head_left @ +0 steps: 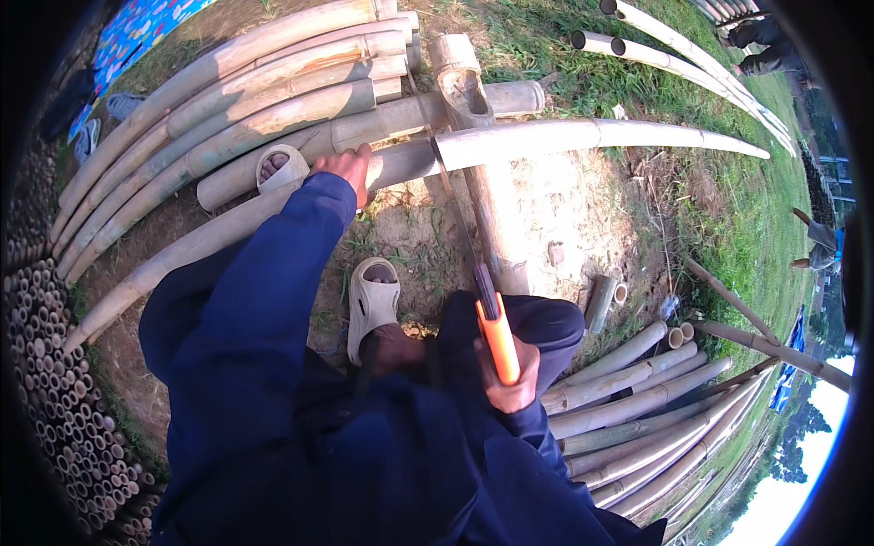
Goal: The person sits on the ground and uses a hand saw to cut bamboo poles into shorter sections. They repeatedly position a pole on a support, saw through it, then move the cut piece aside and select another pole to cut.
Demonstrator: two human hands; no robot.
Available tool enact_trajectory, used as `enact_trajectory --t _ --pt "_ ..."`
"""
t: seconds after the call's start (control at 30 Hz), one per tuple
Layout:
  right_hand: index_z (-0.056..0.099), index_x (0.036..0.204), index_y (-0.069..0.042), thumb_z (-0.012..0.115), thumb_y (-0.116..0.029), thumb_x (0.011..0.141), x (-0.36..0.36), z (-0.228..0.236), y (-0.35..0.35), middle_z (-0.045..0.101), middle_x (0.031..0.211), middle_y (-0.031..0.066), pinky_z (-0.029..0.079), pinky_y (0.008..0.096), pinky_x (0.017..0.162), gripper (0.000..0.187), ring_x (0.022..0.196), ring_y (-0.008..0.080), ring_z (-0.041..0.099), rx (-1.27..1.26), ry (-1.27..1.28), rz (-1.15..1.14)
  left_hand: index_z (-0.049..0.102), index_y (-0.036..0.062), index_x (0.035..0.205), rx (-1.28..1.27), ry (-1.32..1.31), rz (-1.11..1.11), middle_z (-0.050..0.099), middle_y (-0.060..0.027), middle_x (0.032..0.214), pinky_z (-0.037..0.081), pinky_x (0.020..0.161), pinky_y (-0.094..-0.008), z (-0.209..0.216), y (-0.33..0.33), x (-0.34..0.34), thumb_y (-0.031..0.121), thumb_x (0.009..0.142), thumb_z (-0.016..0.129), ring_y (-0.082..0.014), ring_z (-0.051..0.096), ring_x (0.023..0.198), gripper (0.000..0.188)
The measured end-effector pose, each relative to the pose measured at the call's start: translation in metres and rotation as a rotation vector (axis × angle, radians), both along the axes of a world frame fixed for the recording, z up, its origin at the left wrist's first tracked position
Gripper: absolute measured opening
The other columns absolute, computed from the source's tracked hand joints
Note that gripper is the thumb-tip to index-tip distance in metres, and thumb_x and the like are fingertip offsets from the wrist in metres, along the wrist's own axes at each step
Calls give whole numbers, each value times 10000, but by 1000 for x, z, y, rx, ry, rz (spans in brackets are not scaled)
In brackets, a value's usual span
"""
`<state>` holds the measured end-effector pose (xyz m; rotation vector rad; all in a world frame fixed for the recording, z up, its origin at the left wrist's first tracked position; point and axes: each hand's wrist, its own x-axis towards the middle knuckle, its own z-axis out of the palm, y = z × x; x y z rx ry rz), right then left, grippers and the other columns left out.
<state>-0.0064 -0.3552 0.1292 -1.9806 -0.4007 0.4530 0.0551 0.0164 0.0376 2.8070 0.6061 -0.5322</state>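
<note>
A long bamboo pole (519,138) runs across in front of me, resting over a notched bamboo post (492,214) that lies on the ground. My left hand (346,171) is closed over the pole, left of the post. In my right hand (515,380) is the orange handle of a hand saw (497,338). The saw's thin blade reaches away from me and meets the pole just right of my left hand. Whether the blade has cut into the pole I cannot tell. One cream clog (369,305) on my foot stands below the pole.
Bamboo poles (246,100) lie side by side at the far left, more (637,382) at the near right. Short bamboo pieces (77,400) are stacked at the left edge. Another cream clog (297,164) rests by a thick pole. Other people (772,45) are at the right edge.
</note>
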Motion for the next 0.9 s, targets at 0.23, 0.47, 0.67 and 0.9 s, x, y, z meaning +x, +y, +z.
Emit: enact_trajectory --t 0.23,0.47,0.67,0.9 --pt "698 1002 52 720 -54 937 20 -19 14 691 740 105 515 333 637 126 656 145 614 136 127 4 511 7 1331 -23 11 2 726 -241 1115 484 983 -543 12 12 -8 176 783 823 -422 700 1108 653" --pt "701 939 39 726 -47 913 20 -23 13 697 720 135 515 352 619 93 612 204 644 66 10 32 522 5 1314 31 -52 6 705 -257 1147 493 978 -533 -9 3 -4 137 791 762 -420 699 1111 590" --pt "667 892 44 718 -54 936 16 -19 13 624 669 89 466 331 575 119 588 129 532 113 35 45 531 22 1288 -21 -2 1 712 -246 1144 479 990 -531 10 8 -9 135 775 757 -419 693 1112 572" --pt "660 879 29 724 -48 906 21 -21 18 619 643 173 491 381 558 103 547 295 638 84 -49 57 536 17 1310 -32 22 20 714 -262 1158 490 998 -516 11 2 3 183 785 787 -435 686 1127 605"
